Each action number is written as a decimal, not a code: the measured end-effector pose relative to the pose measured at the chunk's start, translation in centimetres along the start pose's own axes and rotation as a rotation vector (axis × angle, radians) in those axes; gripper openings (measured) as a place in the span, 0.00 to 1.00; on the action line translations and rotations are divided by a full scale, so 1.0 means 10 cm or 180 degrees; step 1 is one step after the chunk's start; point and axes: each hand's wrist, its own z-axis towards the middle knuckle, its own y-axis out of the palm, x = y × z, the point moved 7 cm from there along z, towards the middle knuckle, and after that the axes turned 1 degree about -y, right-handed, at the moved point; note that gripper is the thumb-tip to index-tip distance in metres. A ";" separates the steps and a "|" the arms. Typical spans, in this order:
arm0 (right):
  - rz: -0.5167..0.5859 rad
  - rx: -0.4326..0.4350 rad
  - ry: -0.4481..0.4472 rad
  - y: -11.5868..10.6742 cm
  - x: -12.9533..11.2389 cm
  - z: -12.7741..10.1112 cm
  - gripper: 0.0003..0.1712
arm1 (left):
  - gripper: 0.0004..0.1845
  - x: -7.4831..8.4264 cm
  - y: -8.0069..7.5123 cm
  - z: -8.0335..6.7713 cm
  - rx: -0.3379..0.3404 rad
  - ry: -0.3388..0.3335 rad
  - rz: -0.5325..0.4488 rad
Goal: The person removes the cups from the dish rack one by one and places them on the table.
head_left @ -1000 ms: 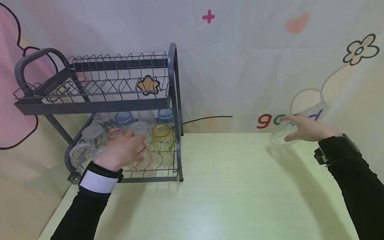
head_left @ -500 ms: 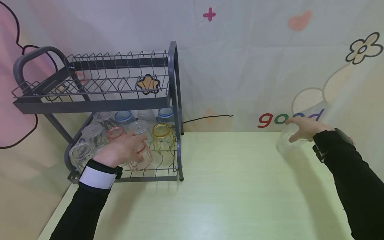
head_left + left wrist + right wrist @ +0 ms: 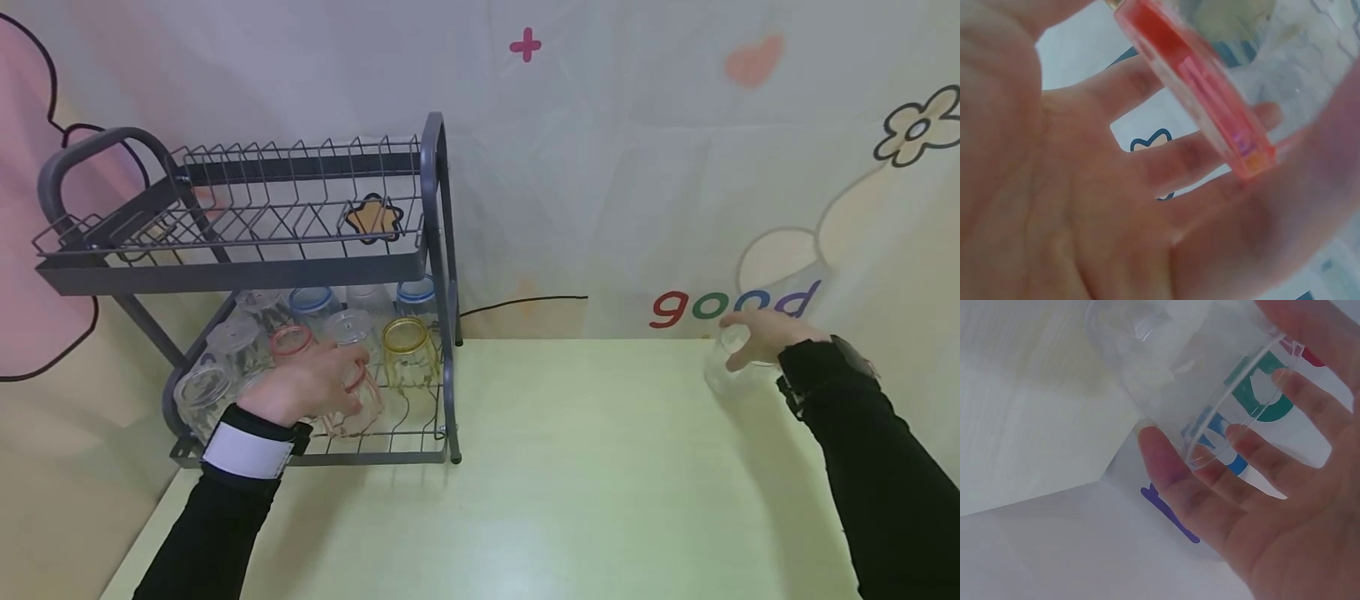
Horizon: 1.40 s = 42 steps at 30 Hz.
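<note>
Curling its fingers (image 3: 1179,156) round a red-rimmed glass (image 3: 363,408), the left hand (image 3: 311,382) held it at the lower tier of the gray dish rack (image 3: 240,276), beside a yellow-rimmed glass (image 3: 410,358); the right hand (image 3: 768,336) gripped a clear glass (image 3: 723,371) near the back edge of the desk (image 3: 570,467).

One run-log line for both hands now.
left hand: holds pink-ringed glass, dish rack lower tier | right hand: holds clear glass, table contact unclear

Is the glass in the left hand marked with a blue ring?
No, the left hand holds a glass with a red ring.
</note>
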 end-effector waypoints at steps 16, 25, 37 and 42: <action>0.0061 0.0090 -0.0002 0.07 0.02 -0.03 0.48 | 0.34 -0.01 0.00 -0.01 0.0089 0.0123 0.0056; -0.0112 0.0187 0.0008 0.05 -0.12 -0.11 0.64 | 0.35 -0.01 0.01 -0.04 0.0048 0.0132 0.0081; -0.0077 0.0921 -0.0325 -0.16 -0.93 -0.53 0.59 | 0.37 0.05 -0.05 -0.11 0.0090 0.0274 -0.0144; 0.0740 0.0838 -0.0515 -0.10 -1.24 -0.77 0.58 | 0.37 0.10 -0.09 -0.18 0.0156 0.0312 -0.0419</action>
